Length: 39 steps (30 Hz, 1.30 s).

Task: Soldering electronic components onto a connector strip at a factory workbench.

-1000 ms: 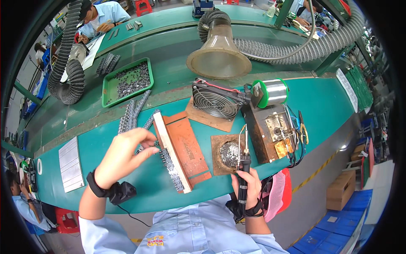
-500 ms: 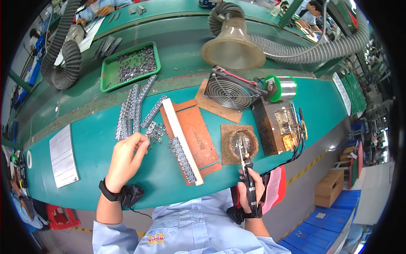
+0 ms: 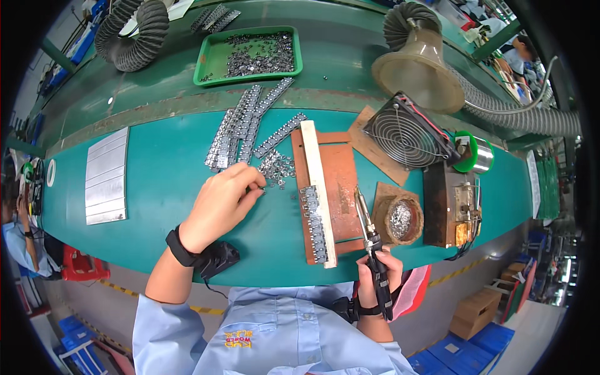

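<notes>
My right hand [image 3: 366, 282] is closed around the black handle of a soldering iron [image 3: 375, 253]. Its metal tip points away from me, over the reddish-brown board [image 3: 342, 187] and left of a round solder pot [image 3: 419, 226] with silvery scraps inside. My left hand [image 3: 220, 203] has thumb and fingers brought together at the edge of a pile of small metal parts [image 3: 275, 169]; whatever is between the fingertips is too small to make out. Between my hands, a pale strip [image 3: 317, 178] lies along the board, with a row of small circuit boards [image 3: 314, 225] against its left side.
Several strips of circuit boards [image 3: 240, 128] lie beyond my left hand. A green tray [image 3: 206, 65] of small parts sits farther back. At the right are a fan [image 3: 400, 134], a solder spool [image 3: 483, 155], a metal box [image 3: 437, 209] and an extraction hood [image 3: 415, 65]. A silvery sheet [image 3: 106, 178] lies left.
The soldering iron's tip has moved from the solder pot leftward over the brown board. My left hand remains by the small metal parts. The whole view has shifted.
</notes>
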Each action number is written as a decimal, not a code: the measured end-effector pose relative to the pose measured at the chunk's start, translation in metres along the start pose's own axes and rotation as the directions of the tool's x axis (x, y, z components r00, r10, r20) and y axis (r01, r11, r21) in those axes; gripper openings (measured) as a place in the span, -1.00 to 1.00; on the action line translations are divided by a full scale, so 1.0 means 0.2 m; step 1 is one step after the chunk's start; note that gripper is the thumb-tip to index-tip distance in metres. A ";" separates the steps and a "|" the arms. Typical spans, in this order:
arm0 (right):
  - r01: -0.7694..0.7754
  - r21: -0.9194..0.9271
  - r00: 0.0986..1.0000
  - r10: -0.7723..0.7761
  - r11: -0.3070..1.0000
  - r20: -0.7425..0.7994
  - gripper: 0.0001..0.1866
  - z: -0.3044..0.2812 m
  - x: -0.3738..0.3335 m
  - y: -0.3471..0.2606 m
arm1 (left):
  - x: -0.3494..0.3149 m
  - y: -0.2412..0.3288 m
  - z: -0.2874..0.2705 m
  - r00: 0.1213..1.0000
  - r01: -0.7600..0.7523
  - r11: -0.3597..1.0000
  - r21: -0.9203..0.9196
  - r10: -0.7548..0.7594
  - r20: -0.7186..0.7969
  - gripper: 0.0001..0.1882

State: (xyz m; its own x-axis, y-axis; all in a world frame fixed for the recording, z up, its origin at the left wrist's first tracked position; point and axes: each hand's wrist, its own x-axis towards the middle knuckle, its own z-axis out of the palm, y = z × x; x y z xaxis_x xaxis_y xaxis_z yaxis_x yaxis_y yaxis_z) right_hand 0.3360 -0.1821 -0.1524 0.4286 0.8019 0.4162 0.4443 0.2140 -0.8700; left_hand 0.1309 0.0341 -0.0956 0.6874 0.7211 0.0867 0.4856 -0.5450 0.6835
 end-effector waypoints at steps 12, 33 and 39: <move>0.054 0.030 0.998 -0.054 0.998 -0.015 -0.60 0.01 0.05 -0.01 | 0.03 0.04 0.05 0.997 -0.070 0.994 0.088 0.073 -0.026 -0.90; 0.051 -0.009 0.995 -0.050 0.999 0.089 -0.62 -0.01 0.04 -0.01 | -0.13 0.18 0.11 0.984 0.112 0.873 -0.474 -0.163 -0.069 -0.92; 0.045 0.051 0.999 -0.044 0.998 -0.024 -0.59 -0.02 0.03 0.02 | -0.21 0.21 0.23 0.909 0.327 0.369 -0.870 -0.374 0.183 -0.91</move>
State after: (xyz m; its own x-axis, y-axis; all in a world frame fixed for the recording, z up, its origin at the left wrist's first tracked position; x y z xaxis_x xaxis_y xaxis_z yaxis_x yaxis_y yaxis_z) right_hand 0.3422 -0.1789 -0.1521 0.4269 0.7783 0.4603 0.4223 0.2785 -0.8626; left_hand 0.1461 -0.0391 -0.1042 0.5418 0.7815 -0.3094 -0.0663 0.4066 0.9112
